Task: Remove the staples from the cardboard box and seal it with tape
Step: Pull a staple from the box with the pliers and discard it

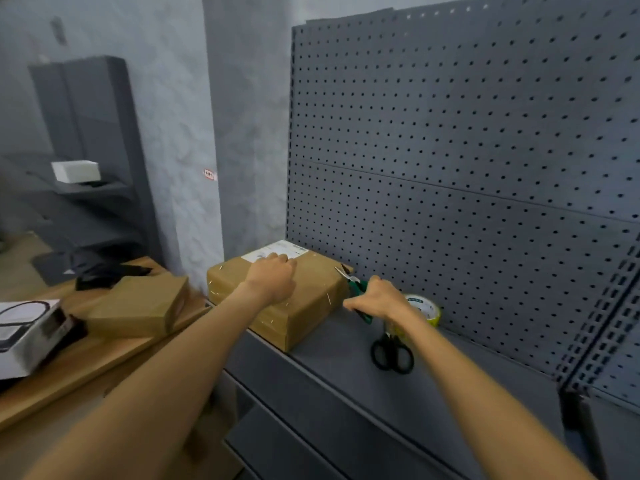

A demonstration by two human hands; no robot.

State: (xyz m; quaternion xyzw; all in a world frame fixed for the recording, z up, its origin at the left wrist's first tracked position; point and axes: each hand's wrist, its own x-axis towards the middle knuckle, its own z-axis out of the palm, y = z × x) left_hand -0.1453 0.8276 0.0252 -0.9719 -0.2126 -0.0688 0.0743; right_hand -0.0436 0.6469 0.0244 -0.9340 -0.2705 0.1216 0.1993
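Observation:
A brown cardboard box (311, 299) with a white label and several shiny staples sits on the grey shelf (381, 386), against the pegboard. My left hand (273, 277) rests flat on the box's top. My right hand (379, 299) grips green-handled pliers (356, 289), whose metal tips point at the box's far right edge. A roll of tape (424, 308) stands just behind that hand. Black-handled scissors (393, 351) lie on the shelf below my right wrist.
A grey pegboard (467, 168) rises behind the shelf. To the left, a wooden table (79, 362) carries a second cardboard box (138, 306), a white-and-black boxed item (31, 334) and a dark object. A dark rack stands at the far left.

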